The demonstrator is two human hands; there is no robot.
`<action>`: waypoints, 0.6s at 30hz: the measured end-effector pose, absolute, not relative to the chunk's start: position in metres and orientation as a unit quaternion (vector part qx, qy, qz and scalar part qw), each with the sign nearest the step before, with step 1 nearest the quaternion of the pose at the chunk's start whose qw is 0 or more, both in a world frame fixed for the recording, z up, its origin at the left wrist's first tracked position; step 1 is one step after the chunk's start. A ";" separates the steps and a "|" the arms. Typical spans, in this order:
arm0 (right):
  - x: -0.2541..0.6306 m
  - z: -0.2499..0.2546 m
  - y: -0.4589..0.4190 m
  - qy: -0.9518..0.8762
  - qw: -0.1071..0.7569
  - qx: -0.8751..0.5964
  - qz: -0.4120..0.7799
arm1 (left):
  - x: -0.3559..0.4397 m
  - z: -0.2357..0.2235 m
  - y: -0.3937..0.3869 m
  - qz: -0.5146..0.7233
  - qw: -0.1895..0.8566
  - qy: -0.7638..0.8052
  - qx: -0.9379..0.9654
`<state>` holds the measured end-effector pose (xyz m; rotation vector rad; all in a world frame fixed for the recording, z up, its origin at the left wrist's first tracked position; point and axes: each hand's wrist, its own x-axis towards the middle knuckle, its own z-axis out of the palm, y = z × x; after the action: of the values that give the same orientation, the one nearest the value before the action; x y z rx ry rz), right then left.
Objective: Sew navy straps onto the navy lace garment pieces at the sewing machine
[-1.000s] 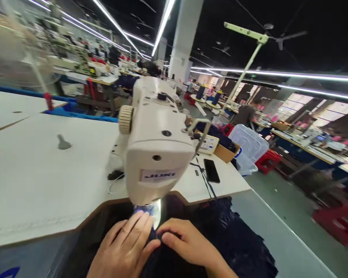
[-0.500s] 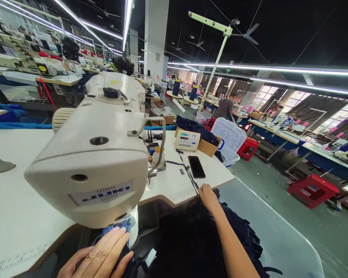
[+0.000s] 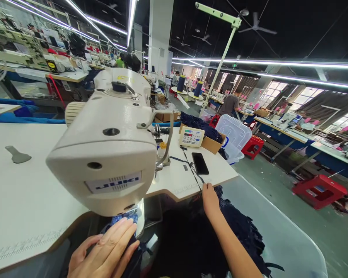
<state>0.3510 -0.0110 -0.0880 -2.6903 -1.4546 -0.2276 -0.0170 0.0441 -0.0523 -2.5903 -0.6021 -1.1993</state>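
Under the head of the white JUKI sewing machine (image 3: 104,162), my left hand (image 3: 108,247) lies with its fingers stretched flat on a piece of dark blue fabric (image 3: 126,219). A small white label (image 3: 152,241) hangs from the dark cloth beside it. Over at the table's front edge, my right hand (image 3: 211,199) pinches the end of a thin dark strap (image 3: 196,175) that runs back across the tabletop. The needle is hidden by the machine head.
A phone (image 3: 200,163) and a control panel (image 3: 191,137) sit right of the machine. Piled dark garments (image 3: 243,227) lie in a clear plastic bin (image 3: 281,224) below. A cardboard box (image 3: 211,144) holds more dark cloth. A grey metal plate (image 3: 17,155) lies left.
The view has shifted a little, so the machine and table sit further right and slightly higher. My left hand stays on the fabric, and my right hand still grips the strap.
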 end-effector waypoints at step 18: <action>0.376 -0.076 -0.021 -0.456 0.144 -0.878 -0.004 | -0.010 -0.017 0.021 -0.366 0.089 -0.271 -0.886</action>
<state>0.3755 -0.0215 -0.0759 -2.5319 -1.3129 -0.0113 -0.0097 0.0212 -0.0165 -2.6359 -0.8072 -1.0888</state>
